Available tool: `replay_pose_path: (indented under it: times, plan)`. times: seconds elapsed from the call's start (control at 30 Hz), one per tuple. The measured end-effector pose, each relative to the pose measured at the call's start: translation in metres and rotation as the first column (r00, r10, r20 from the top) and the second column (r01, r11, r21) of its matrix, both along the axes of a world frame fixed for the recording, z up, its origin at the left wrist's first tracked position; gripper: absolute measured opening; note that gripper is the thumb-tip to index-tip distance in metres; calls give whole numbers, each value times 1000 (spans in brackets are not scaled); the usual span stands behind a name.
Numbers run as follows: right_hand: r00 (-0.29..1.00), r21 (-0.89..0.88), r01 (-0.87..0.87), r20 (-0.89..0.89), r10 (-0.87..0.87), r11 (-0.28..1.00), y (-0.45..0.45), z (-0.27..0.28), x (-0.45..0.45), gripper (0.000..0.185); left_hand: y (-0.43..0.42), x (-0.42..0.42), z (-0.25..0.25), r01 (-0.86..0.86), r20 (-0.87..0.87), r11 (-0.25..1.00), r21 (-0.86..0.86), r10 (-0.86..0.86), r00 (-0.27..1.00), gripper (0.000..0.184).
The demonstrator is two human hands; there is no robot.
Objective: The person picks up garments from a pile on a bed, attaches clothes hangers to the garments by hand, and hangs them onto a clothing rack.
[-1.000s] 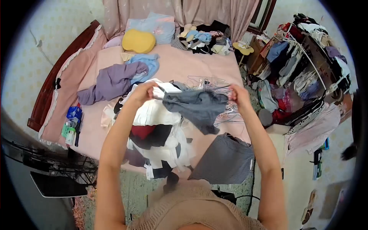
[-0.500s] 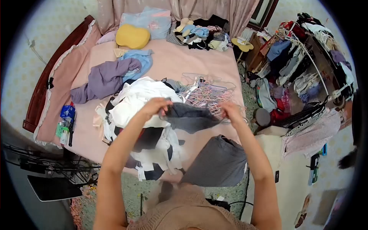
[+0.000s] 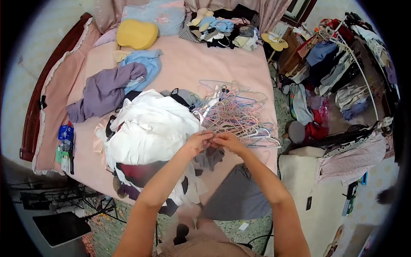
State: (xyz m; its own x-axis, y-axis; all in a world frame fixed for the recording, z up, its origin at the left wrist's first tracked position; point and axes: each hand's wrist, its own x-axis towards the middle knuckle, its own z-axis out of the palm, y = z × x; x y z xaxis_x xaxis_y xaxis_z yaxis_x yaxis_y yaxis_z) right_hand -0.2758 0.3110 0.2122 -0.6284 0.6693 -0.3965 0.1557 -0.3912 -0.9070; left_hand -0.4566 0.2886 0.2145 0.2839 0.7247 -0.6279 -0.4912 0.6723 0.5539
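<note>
My left hand (image 3: 198, 143) and my right hand (image 3: 229, 141) meet over the middle of the bed, fingertips pinched close together. A small dark grey garment (image 3: 209, 159) hangs crumpled below them, gripped at its upper edge. Its exact kind cannot be made out. Beside my left hand rises a heap of clothes topped by a large white garment (image 3: 150, 124). Just beyond my hands lies a tangled pile of hangers (image 3: 235, 112), pink, white and bluish. A grey piece of clothing (image 3: 239, 195) is spread flat at the near edge of the bed, under my right forearm.
Purple clothing (image 3: 107, 88) and a light blue garment (image 3: 147, 64) lie at the left of the pink bed (image 3: 184, 62). A yellow cushion (image 3: 137, 35) and another clothes pile (image 3: 222, 28) sit at the far end. Clothes hang on a white rack (image 3: 364, 79) at right.
My hands have come together from wide apart. The grey garment, stretched between them before, now hangs bunched below. The view has shifted slightly.
</note>
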Motion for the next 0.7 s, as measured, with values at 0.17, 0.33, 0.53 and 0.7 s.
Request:
replay_pose_path:
  times: [0.17, 0.33, 0.53, 0.7]
  plan:
    - [979, -77, 141, 162, -127, 987, 57, -59, 25, 24, 45, 6, -30, -62, 84, 998, -29, 64, 994, 17]
    - [532, 598, 135, 628, -567, 790, 124, -128, 78, 31, 61, 6, -78, -86, 66, 989, -120, 94, 993, 18]
    - [298, 739, -7, 644, -704, 673, 173, -164, 125, 42, 61, -8, -107, -108, 51, 975, -195, 120, 991, 20]
    - [436, 751, 21, 587, -682, 660, 198, -203, 145, 51, 67, -23, -119, -110, 66, 982, -153, 121, 990, 25]
